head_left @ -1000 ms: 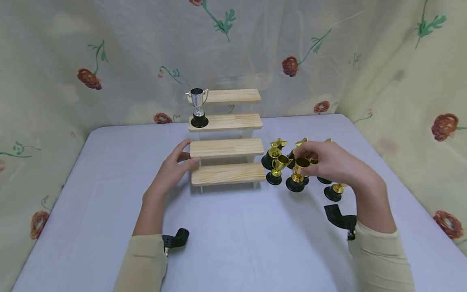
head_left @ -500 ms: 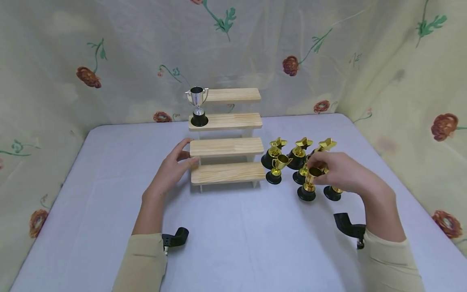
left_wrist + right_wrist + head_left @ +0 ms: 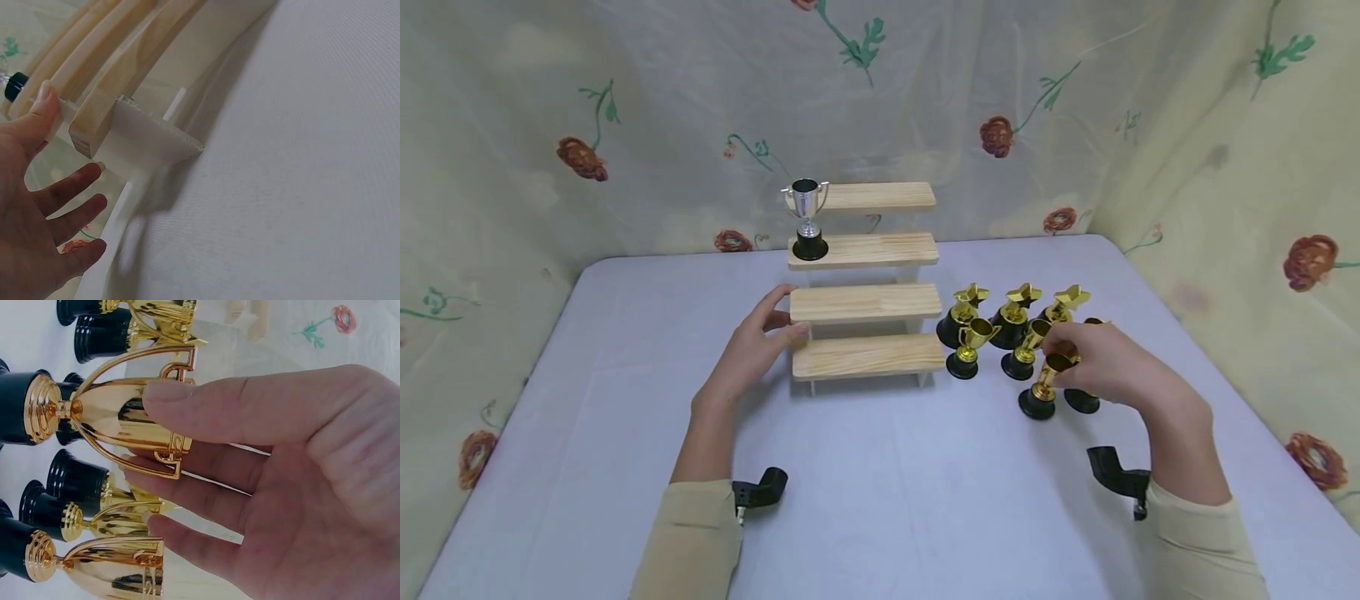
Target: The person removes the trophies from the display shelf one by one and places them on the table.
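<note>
My right hand (image 3: 1097,358) pinches a copper-gold trophy cup (image 3: 100,412) between thumb and fingers, by its bowl. In the head view this trophy leans right, its black base (image 3: 1036,405) low over the table; whether it touches cannot be told. My left hand (image 3: 748,354) rests at the left end of a four-step wooden display stand (image 3: 868,357). In the left wrist view, one digit lies against a step's end and the others are spread. A silver trophy cup (image 3: 806,204) stands on the left of the stand's second-highest step.
Right of the stand are small gold cups, one nearest it (image 3: 967,357) and one beside my right hand (image 3: 1022,358). Behind them stand gold star trophies (image 3: 1011,321). Another copper-gold cup (image 3: 119,565) is close to the held one. A flowered cloth (image 3: 925,92) hangs behind the table (image 3: 865,500).
My right hand has moved the copper-gold cup rightward and toward the table's front, away from the other trophies, and the cup leans more now. My left hand has stayed at the stand.
</note>
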### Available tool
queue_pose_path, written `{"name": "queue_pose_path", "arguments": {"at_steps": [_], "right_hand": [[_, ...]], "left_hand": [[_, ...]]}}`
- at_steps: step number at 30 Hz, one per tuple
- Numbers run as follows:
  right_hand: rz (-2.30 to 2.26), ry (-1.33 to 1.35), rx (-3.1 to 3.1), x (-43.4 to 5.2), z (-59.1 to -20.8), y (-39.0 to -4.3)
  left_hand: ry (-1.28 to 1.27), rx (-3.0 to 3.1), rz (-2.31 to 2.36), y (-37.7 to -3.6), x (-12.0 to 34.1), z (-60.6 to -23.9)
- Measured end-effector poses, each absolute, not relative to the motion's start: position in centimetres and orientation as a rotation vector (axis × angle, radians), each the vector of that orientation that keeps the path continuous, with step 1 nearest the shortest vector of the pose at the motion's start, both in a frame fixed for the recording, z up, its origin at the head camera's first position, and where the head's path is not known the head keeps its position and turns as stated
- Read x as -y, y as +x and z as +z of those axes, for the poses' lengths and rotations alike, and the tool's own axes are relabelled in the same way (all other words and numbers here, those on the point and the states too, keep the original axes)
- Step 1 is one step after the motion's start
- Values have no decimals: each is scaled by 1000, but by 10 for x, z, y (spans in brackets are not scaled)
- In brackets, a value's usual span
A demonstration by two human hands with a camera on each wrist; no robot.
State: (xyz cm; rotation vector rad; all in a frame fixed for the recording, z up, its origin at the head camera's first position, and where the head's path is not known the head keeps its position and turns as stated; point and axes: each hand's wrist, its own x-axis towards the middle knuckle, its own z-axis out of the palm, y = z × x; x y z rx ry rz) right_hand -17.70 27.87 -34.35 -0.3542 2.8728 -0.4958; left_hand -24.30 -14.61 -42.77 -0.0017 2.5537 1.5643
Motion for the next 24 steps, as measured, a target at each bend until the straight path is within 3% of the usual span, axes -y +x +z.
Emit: {"name": "queue_pose_path", "arguments": {"at_steps": [24], "right_hand": [[-423,-294,-2850,-283,-350,-179]], "left_hand": [[22,-2568,1556,-242,147,-427]]}}
